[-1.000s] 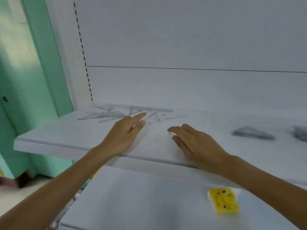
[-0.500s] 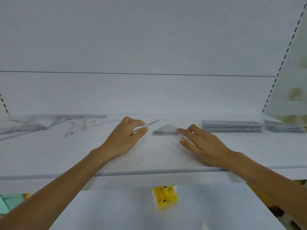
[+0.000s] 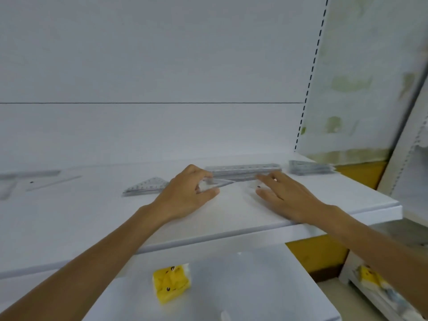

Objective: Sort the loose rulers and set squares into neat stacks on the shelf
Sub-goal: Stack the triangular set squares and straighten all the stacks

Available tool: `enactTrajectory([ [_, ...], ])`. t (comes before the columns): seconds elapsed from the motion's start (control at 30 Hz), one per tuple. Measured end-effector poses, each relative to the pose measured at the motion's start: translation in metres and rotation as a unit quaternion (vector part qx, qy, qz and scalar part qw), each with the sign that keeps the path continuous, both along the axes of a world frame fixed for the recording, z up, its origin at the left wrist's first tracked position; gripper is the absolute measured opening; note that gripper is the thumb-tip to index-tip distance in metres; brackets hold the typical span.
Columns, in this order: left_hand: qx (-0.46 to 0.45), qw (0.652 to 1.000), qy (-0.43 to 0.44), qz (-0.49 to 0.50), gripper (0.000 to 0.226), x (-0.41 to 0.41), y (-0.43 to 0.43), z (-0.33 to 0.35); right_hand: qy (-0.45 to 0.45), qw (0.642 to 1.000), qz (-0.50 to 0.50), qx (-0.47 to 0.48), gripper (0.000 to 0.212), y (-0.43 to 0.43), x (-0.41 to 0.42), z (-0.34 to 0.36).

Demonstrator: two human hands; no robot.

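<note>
My left hand [image 3: 185, 193] pinches a small clear set square [image 3: 220, 182] just above the white shelf [image 3: 69, 216]. Its tip points right toward a stack of clear rulers [image 3: 243, 170] behind both hands. My right hand [image 3: 284, 195] lies flat on the shelf with fingers spread, holding nothing. A pile of clear set squares [image 3: 146, 186] rests left of my left hand. Another stack of set squares [image 3: 308, 167] sits at the shelf's far right end. Loose rulers and set squares [image 3: 34, 179] lie blurred at the far left.
A lower white shelf [image 3: 231, 286] below carries a yellow packet [image 3: 170, 282]. A perforated upright [image 3: 310, 75] and a pale patterned panel [image 3: 361, 77] close the shelf on the right. More yellow items [image 3: 370, 274] sit on a low rack at bottom right.
The view swung right along the shelf. My left hand carried the small set square rightward toward the ruler stack, passing the set square pile. My right hand moved right too.
</note>
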State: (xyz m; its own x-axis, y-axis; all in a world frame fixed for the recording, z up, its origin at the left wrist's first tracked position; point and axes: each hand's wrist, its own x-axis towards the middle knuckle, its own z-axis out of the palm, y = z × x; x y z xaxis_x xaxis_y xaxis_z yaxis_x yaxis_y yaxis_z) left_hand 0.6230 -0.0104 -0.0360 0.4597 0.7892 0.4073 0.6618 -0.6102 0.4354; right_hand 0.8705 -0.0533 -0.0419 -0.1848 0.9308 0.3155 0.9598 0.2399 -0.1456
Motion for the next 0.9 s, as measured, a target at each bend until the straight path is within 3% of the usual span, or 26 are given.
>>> enactTrajectory([
  [0.23, 0.020, 0.998, 0.029, -0.061, 0.046, 0.055, 0.010, 0.002, 0.084, 0.992, -0.087, 0.036, 0.059, -0.002, 0.063, 0.001],
  [0.47, -0.006, 0.999, -0.004, -0.038, 0.055, 0.095, 0.011, -0.005, 0.139, 0.984, -0.054, 0.094, 0.061, 0.029, 0.130, -0.001],
  [0.9, -0.013, 0.999, 0.034, 0.031, 0.067, 0.177, 0.020, 0.002, 0.184, 0.981, 0.047, 0.040, 0.050, 0.104, 0.202, 0.016],
])
